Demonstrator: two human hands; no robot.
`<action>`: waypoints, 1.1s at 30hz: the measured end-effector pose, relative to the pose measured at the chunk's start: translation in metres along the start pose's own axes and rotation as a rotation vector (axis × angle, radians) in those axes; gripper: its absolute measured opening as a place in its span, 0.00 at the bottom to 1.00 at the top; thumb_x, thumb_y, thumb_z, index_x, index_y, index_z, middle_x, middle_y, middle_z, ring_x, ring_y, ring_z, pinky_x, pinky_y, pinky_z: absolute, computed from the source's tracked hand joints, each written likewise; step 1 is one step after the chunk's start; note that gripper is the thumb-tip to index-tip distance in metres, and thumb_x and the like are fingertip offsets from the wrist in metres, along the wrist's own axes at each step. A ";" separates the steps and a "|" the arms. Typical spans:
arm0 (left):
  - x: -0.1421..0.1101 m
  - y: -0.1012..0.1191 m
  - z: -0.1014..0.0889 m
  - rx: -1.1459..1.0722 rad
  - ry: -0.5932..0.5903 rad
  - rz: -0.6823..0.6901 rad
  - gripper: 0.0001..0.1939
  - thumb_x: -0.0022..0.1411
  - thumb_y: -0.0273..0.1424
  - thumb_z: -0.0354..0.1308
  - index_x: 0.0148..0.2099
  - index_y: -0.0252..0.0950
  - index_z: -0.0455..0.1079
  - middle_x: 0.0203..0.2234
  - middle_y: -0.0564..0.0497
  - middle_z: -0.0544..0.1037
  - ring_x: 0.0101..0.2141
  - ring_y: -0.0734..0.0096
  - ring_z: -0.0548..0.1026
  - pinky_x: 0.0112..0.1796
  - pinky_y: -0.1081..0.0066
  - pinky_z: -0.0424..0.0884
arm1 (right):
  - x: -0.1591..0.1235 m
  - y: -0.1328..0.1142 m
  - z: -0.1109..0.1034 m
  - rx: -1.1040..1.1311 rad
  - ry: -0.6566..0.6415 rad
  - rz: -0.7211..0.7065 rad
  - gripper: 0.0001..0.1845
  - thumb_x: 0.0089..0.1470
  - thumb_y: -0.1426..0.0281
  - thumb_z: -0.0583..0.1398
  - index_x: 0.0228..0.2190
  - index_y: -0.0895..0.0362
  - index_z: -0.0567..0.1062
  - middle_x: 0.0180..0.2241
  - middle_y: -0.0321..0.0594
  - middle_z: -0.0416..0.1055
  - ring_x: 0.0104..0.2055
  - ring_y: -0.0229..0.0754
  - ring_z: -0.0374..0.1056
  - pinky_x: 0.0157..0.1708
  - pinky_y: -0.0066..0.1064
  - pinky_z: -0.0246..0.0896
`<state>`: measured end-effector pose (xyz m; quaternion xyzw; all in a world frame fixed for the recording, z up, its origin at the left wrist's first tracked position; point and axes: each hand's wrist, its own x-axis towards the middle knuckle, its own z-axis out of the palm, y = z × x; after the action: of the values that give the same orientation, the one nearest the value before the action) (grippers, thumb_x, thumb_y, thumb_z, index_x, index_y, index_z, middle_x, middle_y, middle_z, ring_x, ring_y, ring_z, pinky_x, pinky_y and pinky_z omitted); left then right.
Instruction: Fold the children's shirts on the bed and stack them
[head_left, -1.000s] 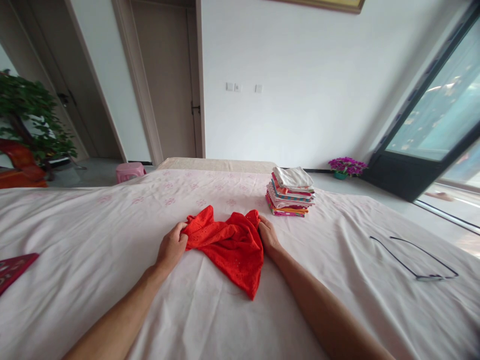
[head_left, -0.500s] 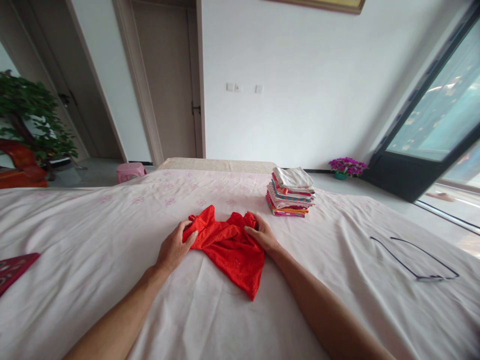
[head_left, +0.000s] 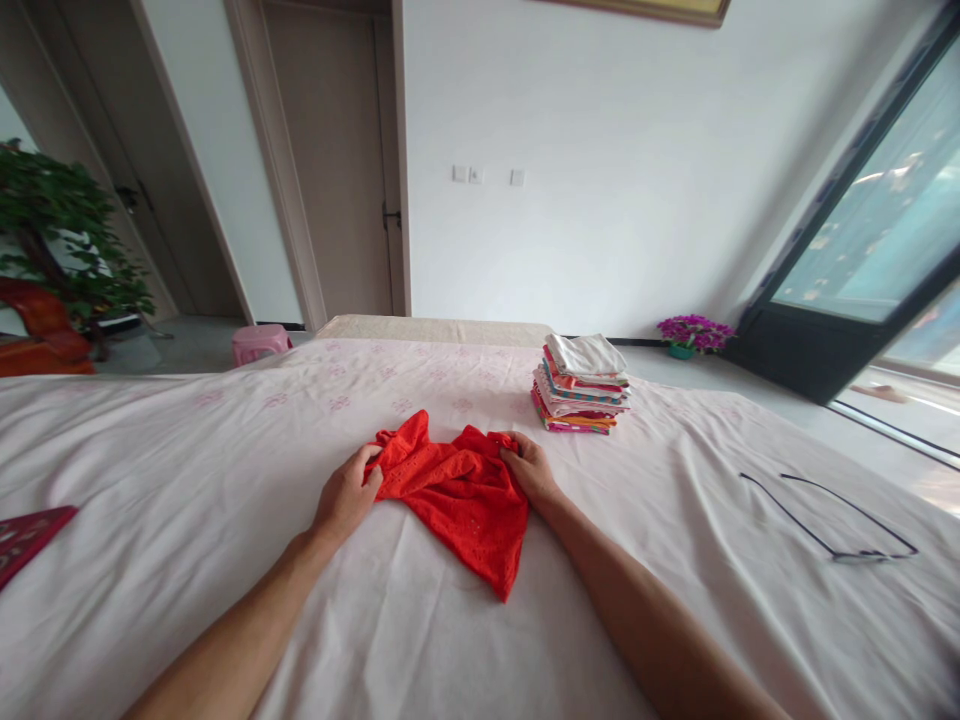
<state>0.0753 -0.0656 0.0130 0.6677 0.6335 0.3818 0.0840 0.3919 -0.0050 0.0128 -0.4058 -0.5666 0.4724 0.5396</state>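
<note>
A crumpled red eyelet garment [head_left: 457, 495] lies in the middle of a bed covered by a pale pink sheet [head_left: 187, 480]. My left hand [head_left: 345, 495] grips the garment's left edge with fingers curled into the cloth. My right hand [head_left: 531, 468] pinches its upper right edge. Both forearms stretch out over the sheet toward it. A lower corner of the garment hangs toward me between my arms.
A stack of folded colourful clothes [head_left: 581, 385] sits just beyond my right hand. A wire hanger [head_left: 832, 515] lies on the sheet at the right. A dark red item [head_left: 26, 535] pokes in at the left edge. Beyond the bed stand a pink stool [head_left: 259, 343], a plant [head_left: 64, 235] and purple flowers [head_left: 694, 333].
Both hands have shifted their hold along the garment's top edge, bunching it slightly narrower. The garment stays in the same spot on the bed.
</note>
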 end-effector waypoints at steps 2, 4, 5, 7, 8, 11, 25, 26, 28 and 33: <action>0.000 0.000 0.000 0.009 0.009 -0.011 0.16 0.61 0.29 0.47 0.50 0.40 0.68 0.47 0.48 0.79 0.46 0.65 0.77 0.47 0.70 0.70 | 0.000 -0.001 0.001 0.001 0.008 0.012 0.14 0.47 0.63 0.63 0.36 0.55 0.78 0.32 0.36 0.77 0.34 0.42 0.70 0.37 0.31 0.66; 0.001 0.001 0.000 0.017 0.012 -0.021 0.17 0.61 0.28 0.46 0.50 0.39 0.69 0.46 0.48 0.80 0.46 0.65 0.77 0.47 0.69 0.70 | 0.000 -0.002 0.001 -0.001 0.016 0.027 0.14 0.48 0.61 0.64 0.35 0.56 0.77 0.31 0.36 0.76 0.32 0.40 0.69 0.34 0.30 0.65; 0.001 0.001 0.000 0.019 0.011 -0.026 0.17 0.60 0.27 0.46 0.50 0.39 0.69 0.46 0.48 0.80 0.46 0.64 0.77 0.47 0.69 0.69 | 0.000 -0.002 0.001 0.004 0.018 0.037 0.15 0.48 0.60 0.64 0.35 0.56 0.77 0.30 0.36 0.75 0.31 0.40 0.69 0.33 0.30 0.64; 0.001 0.002 -0.001 0.020 0.008 -0.035 0.18 0.59 0.27 0.46 0.50 0.39 0.69 0.46 0.47 0.80 0.46 0.64 0.77 0.47 0.69 0.70 | -0.001 -0.002 0.002 0.018 0.017 0.055 0.15 0.48 0.59 0.64 0.35 0.56 0.77 0.30 0.35 0.75 0.31 0.39 0.68 0.32 0.29 0.63; 0.001 0.002 -0.001 0.019 0.006 -0.036 0.18 0.59 0.27 0.45 0.50 0.39 0.69 0.46 0.47 0.80 0.46 0.63 0.77 0.47 0.69 0.70 | -0.001 -0.003 0.002 0.024 0.014 0.061 0.15 0.48 0.59 0.64 0.35 0.56 0.76 0.29 0.35 0.74 0.30 0.39 0.68 0.31 0.29 0.63; 0.000 0.003 -0.001 0.016 0.010 -0.031 0.19 0.58 0.26 0.46 0.49 0.39 0.69 0.46 0.47 0.80 0.46 0.63 0.77 0.47 0.68 0.69 | -0.002 -0.004 0.002 0.028 0.013 0.072 0.15 0.47 0.59 0.64 0.35 0.55 0.76 0.29 0.34 0.74 0.30 0.39 0.68 0.32 0.29 0.63; 0.000 0.006 -0.004 0.048 -0.015 -0.043 0.14 0.58 0.27 0.46 0.43 0.39 0.69 0.39 0.49 0.81 0.40 0.64 0.78 0.42 0.70 0.69 | -0.003 -0.002 0.002 0.128 0.002 0.109 0.13 0.47 0.60 0.64 0.34 0.55 0.75 0.29 0.34 0.75 0.29 0.39 0.68 0.30 0.29 0.62; -0.001 0.007 -0.004 0.047 -0.014 -0.041 0.14 0.58 0.27 0.46 0.43 0.39 0.69 0.39 0.49 0.81 0.39 0.64 0.78 0.42 0.70 0.68 | -0.003 -0.002 0.003 0.137 0.002 0.107 0.13 0.47 0.60 0.64 0.33 0.55 0.75 0.29 0.34 0.75 0.29 0.39 0.68 0.30 0.29 0.62; -0.001 0.008 -0.005 0.037 -0.015 -0.037 0.14 0.58 0.27 0.46 0.43 0.39 0.69 0.39 0.49 0.80 0.39 0.65 0.77 0.41 0.71 0.68 | -0.003 -0.001 0.003 0.135 0.004 0.104 0.13 0.47 0.59 0.64 0.33 0.55 0.75 0.29 0.34 0.75 0.29 0.39 0.68 0.30 0.29 0.62; -0.001 0.011 -0.007 0.036 -0.019 -0.037 0.12 0.57 0.26 0.46 0.40 0.40 0.69 0.36 0.51 0.80 0.37 0.66 0.77 0.39 0.72 0.67 | -0.002 0.000 0.002 0.102 0.014 0.107 0.16 0.47 0.56 0.65 0.32 0.55 0.74 0.28 0.33 0.74 0.28 0.38 0.67 0.29 0.29 0.61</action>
<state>0.0799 -0.0711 0.0240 0.6608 0.6518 0.3624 0.0854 0.3897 -0.0070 0.0121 -0.4106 -0.5155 0.5260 0.5376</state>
